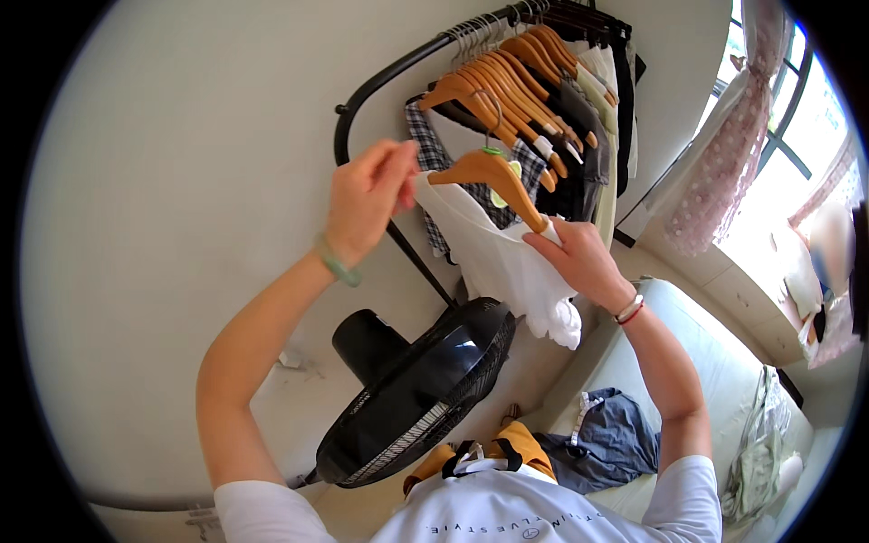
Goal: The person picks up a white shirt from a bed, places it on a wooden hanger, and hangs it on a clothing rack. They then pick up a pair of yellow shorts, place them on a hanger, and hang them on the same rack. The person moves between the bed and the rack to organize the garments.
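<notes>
We have a white shirt (493,240) partly on a wooden hanger (496,174), up in front of us and just below the black rail (398,65). Our right hand (584,258) has the right end of the hanger: the thumb and fingers pinch the wood and some white cloth there. Our left hand (369,195) is up near the other end. Its fingers are curled and pressed together, a bit blurred, and we see nothing pinched in them.

The step in hand looks like getting the shirt to sit on the hanger. The left end of the wood pokes out past the cloth — so that side does not look done to us. We think the next move calls for the left fingers to take the neck edge and pull it over that end, while the right ones hold on tight.

The hook sticks up in front of the other hangers (511,77). A black fan (416,398) stands under our left arm, so the shirt should stay clear of it.
</notes>
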A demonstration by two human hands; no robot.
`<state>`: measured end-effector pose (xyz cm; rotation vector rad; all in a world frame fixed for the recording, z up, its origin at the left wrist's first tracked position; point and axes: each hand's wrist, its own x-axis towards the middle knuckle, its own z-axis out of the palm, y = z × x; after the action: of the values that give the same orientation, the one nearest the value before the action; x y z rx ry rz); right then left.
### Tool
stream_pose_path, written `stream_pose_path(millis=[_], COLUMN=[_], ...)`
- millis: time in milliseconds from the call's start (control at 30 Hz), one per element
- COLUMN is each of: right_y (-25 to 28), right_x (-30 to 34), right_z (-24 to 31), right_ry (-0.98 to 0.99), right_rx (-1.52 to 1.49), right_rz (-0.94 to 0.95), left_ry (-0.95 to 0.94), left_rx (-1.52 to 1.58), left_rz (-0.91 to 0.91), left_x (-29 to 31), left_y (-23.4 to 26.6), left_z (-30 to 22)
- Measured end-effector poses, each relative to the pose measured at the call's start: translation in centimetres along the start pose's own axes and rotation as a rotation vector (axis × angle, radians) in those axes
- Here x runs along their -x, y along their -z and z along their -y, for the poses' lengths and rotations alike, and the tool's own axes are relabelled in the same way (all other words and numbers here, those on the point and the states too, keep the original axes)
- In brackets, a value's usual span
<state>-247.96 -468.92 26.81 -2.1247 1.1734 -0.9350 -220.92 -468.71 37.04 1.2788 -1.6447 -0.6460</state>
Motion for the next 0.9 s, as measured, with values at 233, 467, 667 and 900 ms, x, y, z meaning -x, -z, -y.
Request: stream_pose_path(millis=[233, 467, 667, 900], right_y=[-3.0, -5.3, -8.2, -9.0], right_x=[-6.7, -10.0, -9.8, -9.8], right_z=[4.4, 6.5, 5.5, 4.1], right_ry=[0.124, 0.137, 0.146, 0.153], right_rx=[0.048, 0.065, 0.178, 0.256], right_rz=[-0.031, -0.018, 0.084, 0.060], left_ry=[0.114, 0.180, 0.177, 0.097], left_rx=[-0.054, -0.263, -0.658, -0.551], left_rz=[-0.358, -0.038, 0.172, 0.026], left_x=[-1.5, -5.2, -5.5, -5.7], left_y=[8.1, 9.5, 10.5, 10.2], left_z=[6.1, 9.4, 13.8, 15.3])
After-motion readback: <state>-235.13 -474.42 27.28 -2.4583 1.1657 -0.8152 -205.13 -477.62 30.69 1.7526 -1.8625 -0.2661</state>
